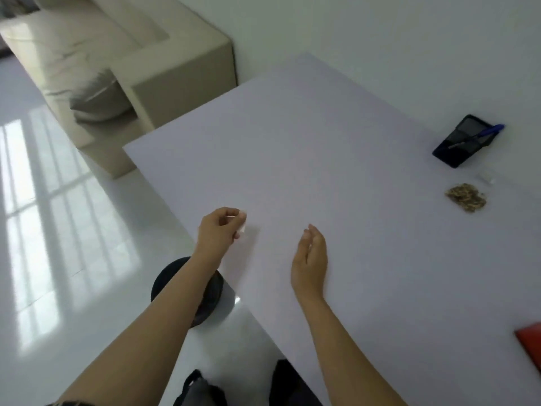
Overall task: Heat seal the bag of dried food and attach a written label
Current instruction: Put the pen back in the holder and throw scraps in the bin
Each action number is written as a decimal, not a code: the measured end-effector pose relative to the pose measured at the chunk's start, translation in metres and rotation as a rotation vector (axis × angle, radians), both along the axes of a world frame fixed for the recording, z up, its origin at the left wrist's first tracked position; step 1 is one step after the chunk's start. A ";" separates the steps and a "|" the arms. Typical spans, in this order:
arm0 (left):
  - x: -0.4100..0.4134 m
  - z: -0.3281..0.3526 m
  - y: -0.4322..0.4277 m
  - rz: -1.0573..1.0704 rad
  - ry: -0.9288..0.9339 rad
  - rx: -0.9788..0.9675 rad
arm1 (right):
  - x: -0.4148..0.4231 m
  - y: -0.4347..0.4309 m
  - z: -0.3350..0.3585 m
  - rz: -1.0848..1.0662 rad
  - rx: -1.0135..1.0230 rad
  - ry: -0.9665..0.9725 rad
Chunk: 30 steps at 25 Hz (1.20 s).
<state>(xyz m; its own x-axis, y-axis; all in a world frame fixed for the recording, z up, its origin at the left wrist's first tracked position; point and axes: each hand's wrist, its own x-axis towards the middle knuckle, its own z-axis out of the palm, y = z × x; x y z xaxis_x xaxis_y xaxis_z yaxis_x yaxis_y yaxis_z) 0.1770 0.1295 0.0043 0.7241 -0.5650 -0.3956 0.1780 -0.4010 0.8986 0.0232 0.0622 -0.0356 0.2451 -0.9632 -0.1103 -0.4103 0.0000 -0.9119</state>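
Note:
My left hand (218, 228) hovers over the near left edge of the white table (307, 148) and pinches a small white piece of paper (242, 227) between its curled fingers. My right hand (311, 259) floats to its right above the table, fingers relaxed and holding nothing. Far off at the right lies a small clear bag of brown dried food (466, 197). Just behind the bag is a small white object (487, 177), too blurred to identify. A blue pen (480, 133) rests in a black holder (462, 142) further back.
A red flat object (531, 344) pokes in at the right edge of the table. A black round stool (205, 291) stands on the glossy floor below my left arm. A beige sofa (117, 54) with a grey cushion sits at the far left.

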 end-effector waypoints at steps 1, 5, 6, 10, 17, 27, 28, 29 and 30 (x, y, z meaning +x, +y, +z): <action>0.014 -0.001 0.026 0.027 0.008 -0.005 | 0.019 0.033 0.003 0.037 0.018 -0.032; 0.063 -0.015 0.120 0.105 0.073 0.023 | 0.083 0.145 -0.008 0.245 0.067 -0.082; 0.076 -0.024 0.140 0.119 0.072 0.047 | 0.097 0.167 -0.018 0.301 0.081 -0.066; 0.117 -0.099 0.197 0.135 0.038 0.180 | 0.132 0.213 -0.093 0.429 0.106 0.151; 0.148 -0.303 0.227 0.056 -0.023 0.371 | 0.156 0.192 -0.294 0.504 0.159 0.634; 0.173 -0.534 0.235 -0.083 -0.168 0.562 | 0.180 0.201 -0.513 0.399 0.059 0.598; 0.173 -0.542 0.233 -0.084 -0.149 0.559 | 0.181 0.204 -0.520 0.378 0.018 0.579; 0.173 -0.548 0.230 -0.079 -0.131 0.561 | 0.181 0.206 -0.525 0.360 -0.015 0.567; 0.173 -0.554 0.228 -0.069 -0.123 0.570 | 0.181 0.208 -0.530 0.346 -0.045 0.561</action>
